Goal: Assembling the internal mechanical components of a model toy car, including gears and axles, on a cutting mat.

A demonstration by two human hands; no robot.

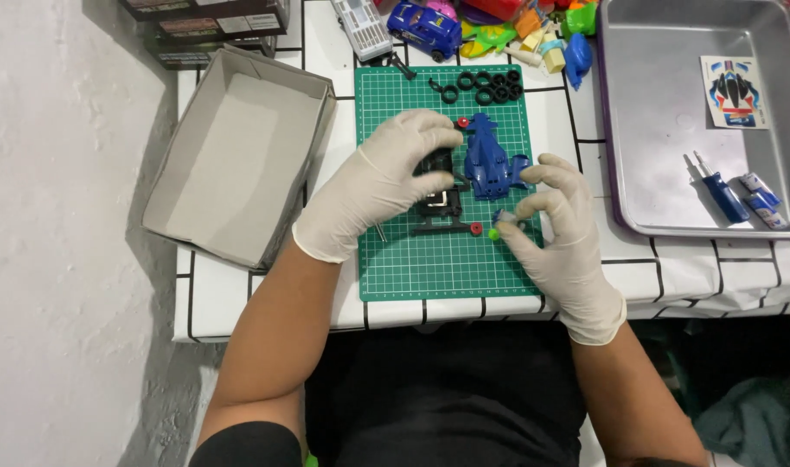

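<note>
Both my hands wear white gloves over a green cutting mat [429, 259]. My left hand [379, 180] grips a black toy-car chassis [438, 195] at the mat's middle. Right beside it lies a blue car body shell [490, 163]. My right hand [555, 227] pinches a small part with a green tip [497, 230] between thumb and fingers. A small red wheel piece [476, 228] lies on the mat next to it. Several black tyres [486, 86] sit in a row at the mat's far edge.
An empty grey cardboard box [239, 156] stands at the left. A metal tray [663, 130] at the right holds a sticker sheet [734, 91], a blue screwdriver [719, 190] and small tubes. A blue toy car [425, 26] and colourful toy parts lie at the back.
</note>
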